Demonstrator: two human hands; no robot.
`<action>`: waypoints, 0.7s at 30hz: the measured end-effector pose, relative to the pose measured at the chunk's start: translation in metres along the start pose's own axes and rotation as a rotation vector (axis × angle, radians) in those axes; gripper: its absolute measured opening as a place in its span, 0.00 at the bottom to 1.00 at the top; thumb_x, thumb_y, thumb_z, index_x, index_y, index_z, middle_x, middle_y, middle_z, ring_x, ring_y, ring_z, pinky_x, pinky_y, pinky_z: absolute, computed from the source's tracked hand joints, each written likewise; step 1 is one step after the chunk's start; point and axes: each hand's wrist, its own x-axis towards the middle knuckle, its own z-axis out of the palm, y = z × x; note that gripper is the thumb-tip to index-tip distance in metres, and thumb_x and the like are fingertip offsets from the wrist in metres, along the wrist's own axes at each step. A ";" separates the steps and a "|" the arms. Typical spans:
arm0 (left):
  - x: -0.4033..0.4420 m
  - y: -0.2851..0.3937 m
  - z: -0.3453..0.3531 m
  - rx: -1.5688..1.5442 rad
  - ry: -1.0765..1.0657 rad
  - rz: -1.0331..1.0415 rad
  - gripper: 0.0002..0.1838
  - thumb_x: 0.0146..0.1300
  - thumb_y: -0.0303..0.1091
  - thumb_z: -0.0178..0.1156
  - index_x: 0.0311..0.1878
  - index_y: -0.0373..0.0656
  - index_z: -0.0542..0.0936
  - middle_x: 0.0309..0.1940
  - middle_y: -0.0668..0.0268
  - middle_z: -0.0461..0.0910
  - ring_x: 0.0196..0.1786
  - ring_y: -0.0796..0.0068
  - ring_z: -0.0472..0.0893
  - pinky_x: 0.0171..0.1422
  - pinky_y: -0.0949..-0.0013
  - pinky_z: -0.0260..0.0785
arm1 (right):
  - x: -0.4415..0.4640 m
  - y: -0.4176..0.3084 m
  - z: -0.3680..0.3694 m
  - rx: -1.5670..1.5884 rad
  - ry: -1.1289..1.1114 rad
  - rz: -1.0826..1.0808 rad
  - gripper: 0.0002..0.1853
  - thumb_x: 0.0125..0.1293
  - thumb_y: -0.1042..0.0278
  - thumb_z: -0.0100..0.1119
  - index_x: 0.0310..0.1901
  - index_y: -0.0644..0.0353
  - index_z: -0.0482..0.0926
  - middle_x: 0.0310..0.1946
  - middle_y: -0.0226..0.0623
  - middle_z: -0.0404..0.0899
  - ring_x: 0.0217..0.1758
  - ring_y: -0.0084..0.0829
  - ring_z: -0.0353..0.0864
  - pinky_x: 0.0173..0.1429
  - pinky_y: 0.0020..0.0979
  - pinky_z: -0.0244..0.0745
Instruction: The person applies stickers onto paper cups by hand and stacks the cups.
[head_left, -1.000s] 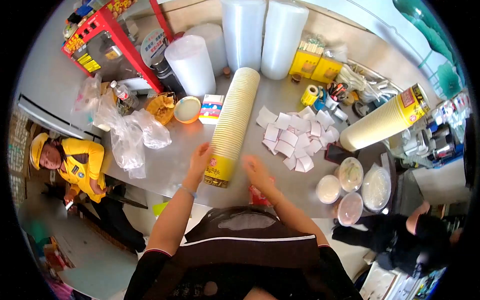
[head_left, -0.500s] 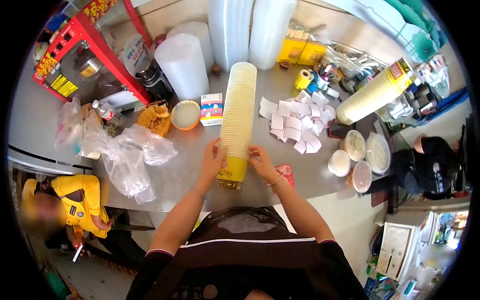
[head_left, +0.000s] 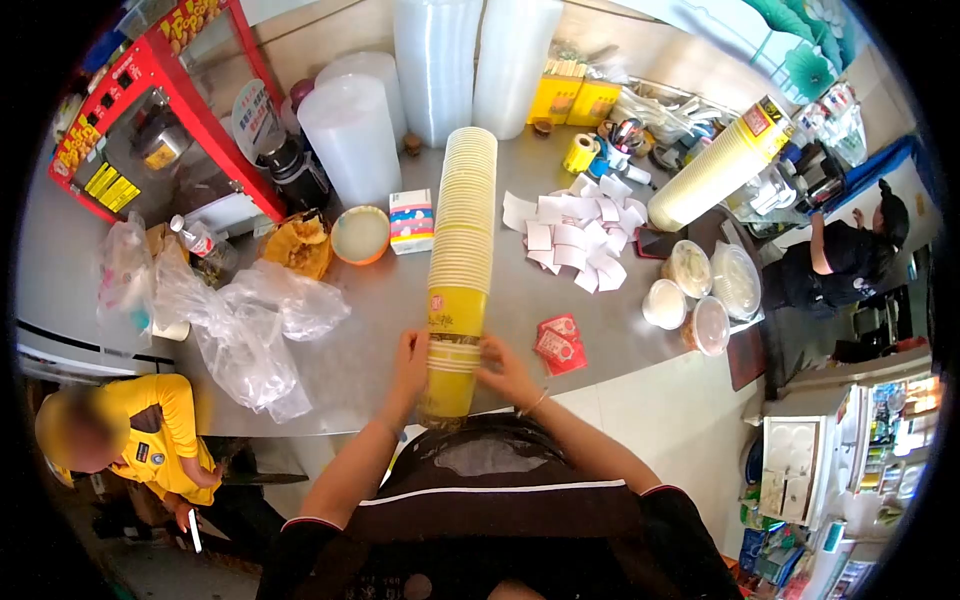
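A long stack of yellow paper cups (head_left: 462, 225) lies on its side along the metal counter, its near end close to my body. Partway down, one cup's printed yellow wall shows, followed by a few more rims and another yellow cup wall (head_left: 450, 390) at the near end. My left hand (head_left: 407, 368) presses the left side of this near group, fingers closed against it. On the opposite side my right hand (head_left: 506, 372) grips the same cups near their rims. Small red packets (head_left: 561, 345) lie right of my right hand.
White paper slips (head_left: 575, 235) are scattered right of the stack, near lidded tubs (head_left: 688, 268). Plastic bags (head_left: 245, 330), a bowl (head_left: 361, 236) and a tissue box (head_left: 411, 222) sit to the left. A person in yellow (head_left: 150, 430) is at lower left; another in black (head_left: 845, 250) is at right.
My hands have moved toward my body, drawing the near cups back, so a printed cup wall now shows between two groups of rims. The red packets are now fully in sight.
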 end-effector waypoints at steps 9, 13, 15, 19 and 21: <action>-0.072 0.073 -0.002 -0.929 -0.128 -0.479 0.28 0.67 0.56 0.43 0.49 0.36 0.74 0.44 0.56 0.79 0.45 0.67 0.80 0.48 0.67 0.74 | -0.005 -0.085 -0.002 -0.171 -0.202 -0.323 0.29 0.52 0.68 0.68 0.56 0.61 0.70 0.53 0.39 0.67 0.53 0.30 0.71 0.51 0.28 0.72; -0.076 0.081 0.030 -0.868 -0.019 -0.373 0.26 0.68 0.53 0.43 0.50 0.36 0.73 0.42 0.57 0.79 0.43 0.67 0.80 0.50 0.67 0.73 | 0.000 -0.109 -0.026 0.067 -0.260 -0.143 0.26 0.55 0.63 0.66 0.54 0.62 0.71 0.48 0.39 0.73 0.50 0.26 0.73 0.52 0.27 0.71; -0.076 0.095 0.054 -0.773 -0.037 -0.233 0.24 0.68 0.51 0.45 0.47 0.36 0.75 0.37 0.61 0.79 0.39 0.72 0.79 0.44 0.70 0.73 | -0.002 -0.116 -0.047 0.186 -0.322 0.083 0.24 0.56 0.61 0.65 0.53 0.62 0.71 0.45 0.38 0.75 0.49 0.25 0.74 0.54 0.26 0.70; -0.058 0.111 0.064 -0.303 0.036 -0.038 0.18 0.67 0.44 0.51 0.35 0.37 0.78 0.28 0.67 0.78 0.30 0.79 0.77 0.31 0.74 0.69 | 0.000 -0.110 -0.066 0.194 -0.232 -0.038 0.23 0.58 0.59 0.63 0.50 0.64 0.72 0.41 0.37 0.78 0.46 0.23 0.75 0.51 0.25 0.70; -0.072 0.158 0.082 -0.121 0.097 -0.049 0.16 0.65 0.40 0.54 0.29 0.37 0.79 0.23 0.68 0.77 0.25 0.82 0.75 0.27 0.76 0.66 | 0.006 -0.090 -0.085 0.248 -0.078 -0.073 0.23 0.58 0.56 0.63 0.49 0.64 0.73 0.40 0.39 0.78 0.45 0.26 0.76 0.49 0.27 0.71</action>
